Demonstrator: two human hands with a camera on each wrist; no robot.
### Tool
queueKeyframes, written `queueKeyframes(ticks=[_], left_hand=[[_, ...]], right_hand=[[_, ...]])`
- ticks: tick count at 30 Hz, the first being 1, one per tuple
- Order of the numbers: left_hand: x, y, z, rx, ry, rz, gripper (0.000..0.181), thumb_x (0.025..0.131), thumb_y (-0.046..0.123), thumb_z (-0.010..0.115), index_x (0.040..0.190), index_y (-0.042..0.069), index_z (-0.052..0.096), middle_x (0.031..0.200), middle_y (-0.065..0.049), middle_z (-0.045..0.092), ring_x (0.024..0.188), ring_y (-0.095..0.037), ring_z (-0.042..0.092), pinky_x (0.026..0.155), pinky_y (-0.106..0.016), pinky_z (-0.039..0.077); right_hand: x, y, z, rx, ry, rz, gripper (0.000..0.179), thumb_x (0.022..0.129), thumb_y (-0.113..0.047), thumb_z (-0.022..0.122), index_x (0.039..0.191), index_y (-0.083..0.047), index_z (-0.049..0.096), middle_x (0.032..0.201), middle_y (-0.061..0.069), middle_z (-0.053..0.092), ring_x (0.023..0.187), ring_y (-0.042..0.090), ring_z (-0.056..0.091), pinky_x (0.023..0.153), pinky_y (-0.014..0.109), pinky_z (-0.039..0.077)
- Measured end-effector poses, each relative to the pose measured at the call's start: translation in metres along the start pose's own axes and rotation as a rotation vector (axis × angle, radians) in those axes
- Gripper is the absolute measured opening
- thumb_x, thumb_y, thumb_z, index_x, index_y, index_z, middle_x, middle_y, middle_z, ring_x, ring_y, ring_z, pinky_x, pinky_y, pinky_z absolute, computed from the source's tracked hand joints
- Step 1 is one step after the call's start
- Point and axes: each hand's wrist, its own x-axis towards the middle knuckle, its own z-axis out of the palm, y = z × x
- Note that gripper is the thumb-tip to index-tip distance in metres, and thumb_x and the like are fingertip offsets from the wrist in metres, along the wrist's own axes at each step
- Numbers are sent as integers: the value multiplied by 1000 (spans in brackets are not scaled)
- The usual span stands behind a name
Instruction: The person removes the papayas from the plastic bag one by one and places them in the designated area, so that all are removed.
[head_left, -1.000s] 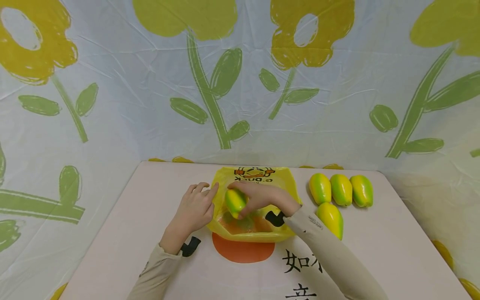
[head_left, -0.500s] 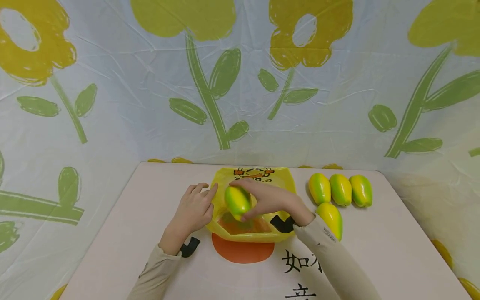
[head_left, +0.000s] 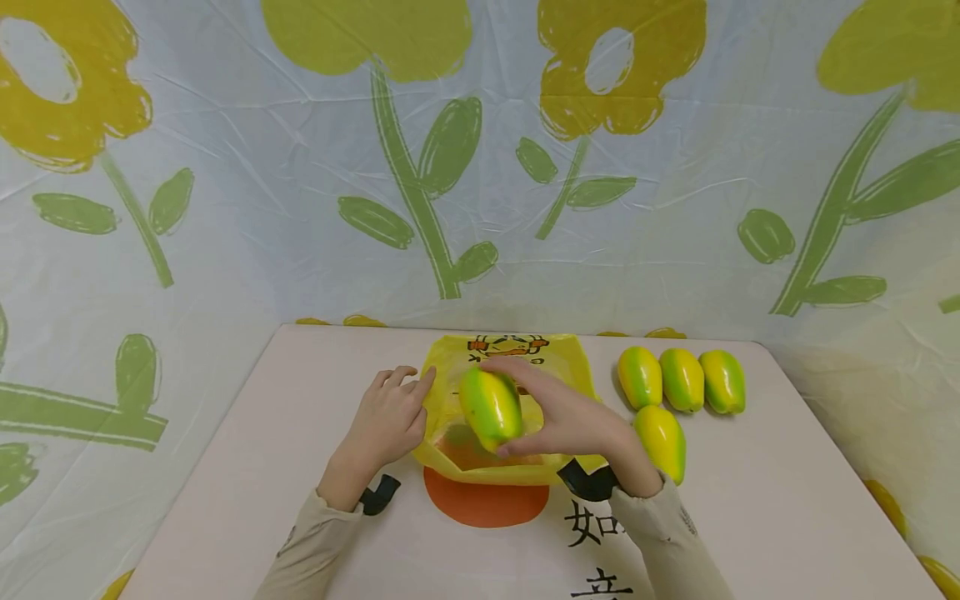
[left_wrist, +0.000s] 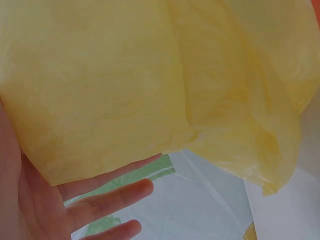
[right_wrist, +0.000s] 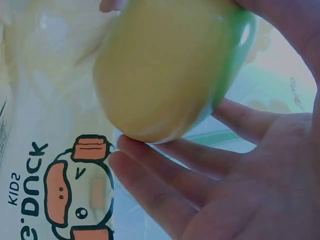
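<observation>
My right hand (head_left: 566,417) grips a glossy yellow-green fruit (head_left: 490,408), shaped like a mango or papaya, above the mouth of a yellow plastic bag (head_left: 558,367). The right wrist view shows that fruit (right_wrist: 165,70) close up, with several fingers (right_wrist: 170,180) under and beside it. My left hand (head_left: 386,417) touches the bag's left edge. In the left wrist view, the bag's yellow film (left_wrist: 100,90) lies over part of that hand, and the fingers (left_wrist: 115,200) below it are fairly straight. My left thumb is hidden there.
Several more yellow-green fruits stand to the right of the bag, three in a row with a middle fruit (head_left: 682,380), and one nearer fruit (head_left: 662,442). The pale table (head_left: 255,450) bears an orange disc print (head_left: 486,498) and black characters. A flowered cloth (head_left: 300,125) hangs behind.
My right hand has lifted the fruit up from the bag's mouth, towards the camera and slightly right. The left hand and the bag stay nearly still.
</observation>
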Motion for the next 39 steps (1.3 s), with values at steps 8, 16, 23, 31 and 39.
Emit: queueKeyframes(ticks=[8, 16, 23, 31, 39], left_hand=[[0, 0, -1, 0, -10, -3, 47, 89, 7, 49, 134, -1, 60, 108, -10, 74, 117, -33, 56, 100, -49, 43], [0, 0, 0, 7, -17, -2, 47, 89, 7, 48, 134, -1, 59, 107, -10, 74, 118, -33, 56, 99, -49, 43], [0, 0, 0, 5, -23, -6, 47, 90, 9, 48, 135, -1, 59, 106, -10, 74, 118, -33, 56, 100, -49, 42], [0, 1, 0, 3, -14, -1, 47, 89, 8, 48, 134, -1, 60, 104, -10, 74, 117, -33, 56, 99, -49, 43], [0, 3, 0, 0, -24, -3, 47, 90, 7, 47, 135, -1, 59, 105, -10, 74, 117, -33, 56, 99, -49, 43]], right_hand=[[-20, 4, 1, 59, 81, -20, 95, 77, -27, 85, 154, -24, 30, 157, -1, 30, 134, 20, 40, 101, 52, 43], [-41, 12, -2, 106, 173, -11, 97, 75, -19, 87, 153, -24, 30, 156, -5, 31, 133, 19, 43, 102, 50, 45], [-66, 17, -9, 142, 258, 13, 101, 73, -11, 87, 154, -24, 28, 155, -3, 33, 135, 17, 40, 104, 32, 44], [-100, 33, -21, 161, 351, -101, 104, 67, 10, 84, 154, -5, 27, 158, 14, 26, 135, 17, 39, 103, 21, 41], [-131, 61, -35, 248, 423, -297, 107, 53, 29, 77, 145, 17, 24, 155, 29, 24, 139, 24, 36, 107, 22, 38]])
